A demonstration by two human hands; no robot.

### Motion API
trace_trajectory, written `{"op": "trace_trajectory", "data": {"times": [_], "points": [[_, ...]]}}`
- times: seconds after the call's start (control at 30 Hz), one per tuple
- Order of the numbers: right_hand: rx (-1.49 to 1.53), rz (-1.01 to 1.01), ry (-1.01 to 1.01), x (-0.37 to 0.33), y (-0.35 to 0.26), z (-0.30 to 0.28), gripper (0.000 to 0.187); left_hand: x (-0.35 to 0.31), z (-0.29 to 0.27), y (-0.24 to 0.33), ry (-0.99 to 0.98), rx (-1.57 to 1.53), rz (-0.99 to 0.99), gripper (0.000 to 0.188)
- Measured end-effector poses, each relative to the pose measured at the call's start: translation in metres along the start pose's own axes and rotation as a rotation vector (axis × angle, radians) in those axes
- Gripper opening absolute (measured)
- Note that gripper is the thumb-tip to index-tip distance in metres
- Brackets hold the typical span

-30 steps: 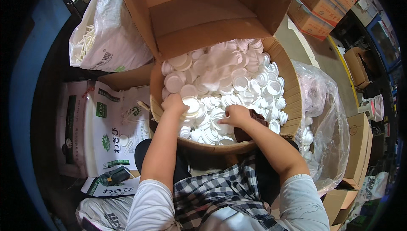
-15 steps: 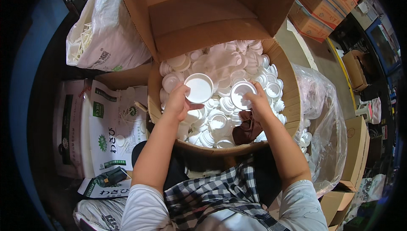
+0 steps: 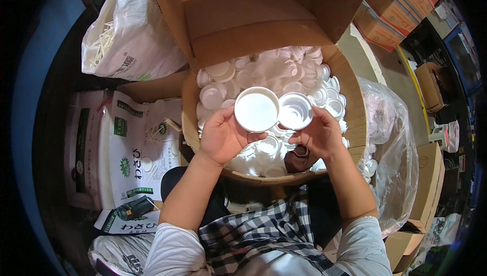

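My left hand grips a round, shallow white plastic lid, its smooth face with a raised rim turned up. In my right hand is a smaller-looking white lid with stepped rings inside. The two lids are held side by side, their edges touching or nearly so. Beneath them, a large cardboard carton is filled with many similar white lids. A crumpled dark brown piece, perhaps cloth or film, lies on the heap below my right hand.
An upright cardboard flap structure rises behind the carton. At the left stand a white sack of thin white sticks and a printed white box. A clear plastic bag with white lids sits at the right; stacked cartons stand farther off.
Both hands have come closer together, bringing the two lids from apart to side by side. The ringed lid has turned more face-up. The view has shifted slightly.
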State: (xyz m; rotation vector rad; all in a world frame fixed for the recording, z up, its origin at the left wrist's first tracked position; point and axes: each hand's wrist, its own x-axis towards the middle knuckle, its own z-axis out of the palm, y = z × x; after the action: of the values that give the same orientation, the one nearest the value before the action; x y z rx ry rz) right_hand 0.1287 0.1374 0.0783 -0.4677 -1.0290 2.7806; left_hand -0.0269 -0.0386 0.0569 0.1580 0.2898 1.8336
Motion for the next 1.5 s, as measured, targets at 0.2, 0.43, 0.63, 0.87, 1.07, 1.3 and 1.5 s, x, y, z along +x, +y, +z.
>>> {"op": "trace_trajectory", "data": {"times": [0.2, 0.43, 0.63, 0.87, 1.07, 1.3, 1.5], "points": [[-0.219, 0.008, 0.025, -0.004, 0.005, -0.003, 0.057, -0.002, -0.001, -0.001, -0.068, -0.094, -0.046, 0.047], [-0.123, 0.1, 0.117, -0.008, 0.004, 0.014, 0.066, -0.003, 0.002, -0.006, -0.112, -0.069, -0.076, 0.046], [0.072, 0.014, -0.129, -0.009, 0.002, 0.013, 0.071, -0.001, 0.011, -0.01, -0.039, -0.026, 0.054, 0.048], [-0.424, -0.033, 0.034, -0.006, 0.003, 0.007, 0.075, -0.001, 0.015, -0.014, -0.028, -0.022, 0.104, 0.051], [-0.668, -0.252, 0.114, -0.006, 0.013, 0.011, 0.065, 0.002, 0.001, -0.026, 0.134, 0.058, 0.147, 0.052], [-0.841, -0.465, 0.182, -0.007, 0.02, 0.017, 0.064, 0.003, 0.005, -0.032, 0.063, -0.07, 0.099, 0.039], [-1.167, -0.536, 0.259, -0.01, 0.027, 0.015, 0.072, 0.004, 0.009, -0.046, 0.092, -0.032, 0.149, 0.038]]}}
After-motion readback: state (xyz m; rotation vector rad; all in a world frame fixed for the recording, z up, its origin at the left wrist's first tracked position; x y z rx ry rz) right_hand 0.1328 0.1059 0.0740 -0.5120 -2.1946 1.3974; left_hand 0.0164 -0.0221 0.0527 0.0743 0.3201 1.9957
